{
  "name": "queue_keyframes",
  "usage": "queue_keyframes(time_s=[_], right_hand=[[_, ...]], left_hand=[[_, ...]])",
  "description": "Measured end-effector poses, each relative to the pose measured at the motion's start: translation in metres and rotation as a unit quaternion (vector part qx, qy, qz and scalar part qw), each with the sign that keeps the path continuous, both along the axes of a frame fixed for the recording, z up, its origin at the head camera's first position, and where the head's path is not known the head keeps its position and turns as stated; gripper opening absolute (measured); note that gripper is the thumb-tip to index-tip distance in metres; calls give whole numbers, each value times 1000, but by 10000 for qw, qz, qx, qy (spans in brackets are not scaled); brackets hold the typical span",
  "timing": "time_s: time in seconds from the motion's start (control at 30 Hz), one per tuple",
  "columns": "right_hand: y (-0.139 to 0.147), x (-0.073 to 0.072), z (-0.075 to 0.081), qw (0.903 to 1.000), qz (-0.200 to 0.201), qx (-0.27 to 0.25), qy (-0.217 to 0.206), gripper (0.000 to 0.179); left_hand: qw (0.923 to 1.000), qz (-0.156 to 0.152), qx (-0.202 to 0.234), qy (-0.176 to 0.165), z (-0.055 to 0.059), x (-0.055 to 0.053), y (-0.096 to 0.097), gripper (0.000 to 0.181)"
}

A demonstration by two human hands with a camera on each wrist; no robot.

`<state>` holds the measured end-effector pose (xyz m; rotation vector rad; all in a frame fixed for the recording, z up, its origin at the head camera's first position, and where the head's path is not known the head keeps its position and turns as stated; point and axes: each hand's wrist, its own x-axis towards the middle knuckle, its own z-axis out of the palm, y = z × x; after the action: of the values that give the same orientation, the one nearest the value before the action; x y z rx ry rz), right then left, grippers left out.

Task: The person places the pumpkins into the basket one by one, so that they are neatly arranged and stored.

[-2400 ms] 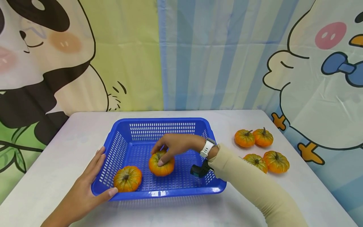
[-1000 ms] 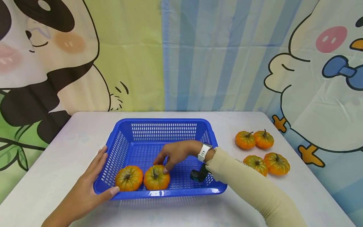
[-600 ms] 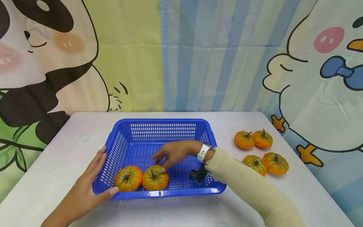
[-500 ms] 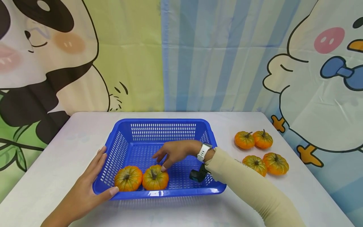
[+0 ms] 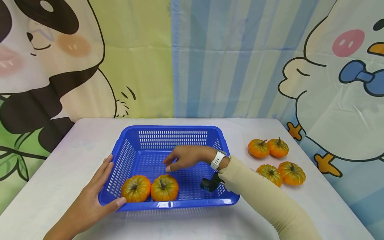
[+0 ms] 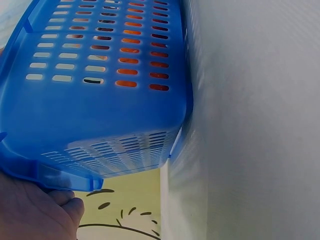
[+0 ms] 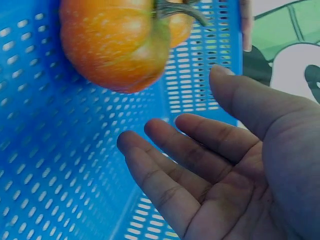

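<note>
A blue slotted basket (image 5: 174,151) holds two small orange pumpkins side by side at its front left: the left pumpkin (image 5: 136,188) and the right pumpkin (image 5: 164,188). My left hand (image 5: 90,200) rests against the basket's front left corner, thumb on the front rim and fingers straight along the left side. My right hand (image 5: 187,157) hovers inside the basket, just above and behind the right pumpkin. In the right wrist view its fingers (image 7: 165,192) are loosely bent, hold nothing and stand apart from the near pumpkin (image 7: 115,42).
On the white table (image 5: 240,220), right of the basket, several more pumpkins sit in pairs: a back pair with one pumpkin (image 5: 258,148) and a front pair with one pumpkin (image 5: 292,173). A printed curtain (image 5: 228,60) hangs behind the table.
The right hand set the second pumpkin down beside the first at the basket's front left, let it go, and has lifted slightly off it. The left hand stays at the basket's corner.
</note>
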<state>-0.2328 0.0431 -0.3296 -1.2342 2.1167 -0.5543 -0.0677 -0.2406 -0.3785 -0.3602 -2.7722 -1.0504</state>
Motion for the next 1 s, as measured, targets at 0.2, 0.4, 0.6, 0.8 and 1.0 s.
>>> queue_keyframes(time_s=[0.2, 0.4, 0.6, 0.8, 1.0], right_hand=[[2, 0, 6, 9996, 82, -282, 56, 37], [6, 6, 15, 9993, 134, -287, 186, 36], [22, 14, 30, 9989, 50, -387, 252, 34], [39, 19, 42, 9979, -197, -585, 195, 32], [56, 22, 49, 9978, -222, -622, 89, 35]], left_hand=[[9998, 95, -180, -83, 2, 0, 1, 101], [9997, 122, -184, -126, 0, 1, -1, 101], [9995, 152, -273, -76, 1, -1, -2, 101], [9997, 107, -176, -88, 1, 0, -2, 101], [9999, 39, -91, -76, 2, 1, 0, 100]])
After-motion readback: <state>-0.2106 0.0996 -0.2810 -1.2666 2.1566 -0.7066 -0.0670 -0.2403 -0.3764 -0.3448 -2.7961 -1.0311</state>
